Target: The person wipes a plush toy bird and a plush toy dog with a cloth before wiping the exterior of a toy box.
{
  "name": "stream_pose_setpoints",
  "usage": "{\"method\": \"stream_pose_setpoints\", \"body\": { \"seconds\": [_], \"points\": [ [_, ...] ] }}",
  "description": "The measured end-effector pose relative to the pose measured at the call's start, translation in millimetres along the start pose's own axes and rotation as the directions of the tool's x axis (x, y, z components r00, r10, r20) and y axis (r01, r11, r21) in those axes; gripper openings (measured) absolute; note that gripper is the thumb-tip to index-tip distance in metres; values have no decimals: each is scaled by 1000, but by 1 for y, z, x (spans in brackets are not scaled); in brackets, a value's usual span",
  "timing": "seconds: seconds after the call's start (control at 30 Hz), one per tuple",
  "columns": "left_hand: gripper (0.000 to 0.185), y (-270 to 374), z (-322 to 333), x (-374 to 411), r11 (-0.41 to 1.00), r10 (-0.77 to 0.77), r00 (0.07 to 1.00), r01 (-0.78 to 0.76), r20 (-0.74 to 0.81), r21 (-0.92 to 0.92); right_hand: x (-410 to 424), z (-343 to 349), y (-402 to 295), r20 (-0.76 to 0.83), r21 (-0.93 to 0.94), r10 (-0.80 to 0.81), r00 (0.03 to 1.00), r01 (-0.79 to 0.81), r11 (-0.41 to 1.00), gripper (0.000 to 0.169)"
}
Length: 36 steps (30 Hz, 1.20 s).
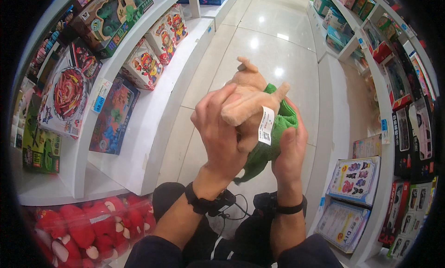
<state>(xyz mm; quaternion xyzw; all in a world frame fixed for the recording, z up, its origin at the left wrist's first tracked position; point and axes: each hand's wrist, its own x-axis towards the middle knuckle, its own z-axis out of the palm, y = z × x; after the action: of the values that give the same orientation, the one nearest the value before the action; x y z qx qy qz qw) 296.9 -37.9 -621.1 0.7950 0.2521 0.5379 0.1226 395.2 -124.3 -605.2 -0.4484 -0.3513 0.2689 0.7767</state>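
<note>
A tan plush toy animal [248,97] is held up above the aisle floor between my two hands. My left hand [220,129] grips its body from the left, the fingers wrapped over the top. A green knitted fabric piece [278,129] lies against the toy's right and lower side. My right hand [293,136] holds this fabric, thumb in front and fingers behind. From the toy's underside hangs a white label [266,125] with printing and a code. Part of the green fabric is hidden behind the toy and my left hand.
White shelves [167,104] with boxed toys [67,90] line the left side. Another shelf row [328,104] on the right holds toy car boxes [422,132] and DIY boxes [354,177]. Red plush toys [94,229] in clear plastic lie at lower left. Tiled floor [257,31] runs between.
</note>
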Motion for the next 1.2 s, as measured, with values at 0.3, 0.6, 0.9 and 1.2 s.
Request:
{"method": "stream_pose_setpoints", "body": {
  "seconds": [0.3,0.6,0.9,1.2],
  "points": [
    [45,2,-10,1,967,128,991,-134,40,218,2,6,-11,-3,19,95,996,-95,995,59],
    [68,3,1,1,969,-14,994,41,110,-242,5,-2,-9,-135,70,39,990,-30,997,35],
    [99,8,4,1,765,-214,913,378,347,-521,4,-17,-8,-328,-121,-73,942,35,992,11],
    [67,-12,-7,7,707,-391,780,594,488,-383,7,-22,-6,-393,-517,-483,782,247,819,10]
  ]
}}
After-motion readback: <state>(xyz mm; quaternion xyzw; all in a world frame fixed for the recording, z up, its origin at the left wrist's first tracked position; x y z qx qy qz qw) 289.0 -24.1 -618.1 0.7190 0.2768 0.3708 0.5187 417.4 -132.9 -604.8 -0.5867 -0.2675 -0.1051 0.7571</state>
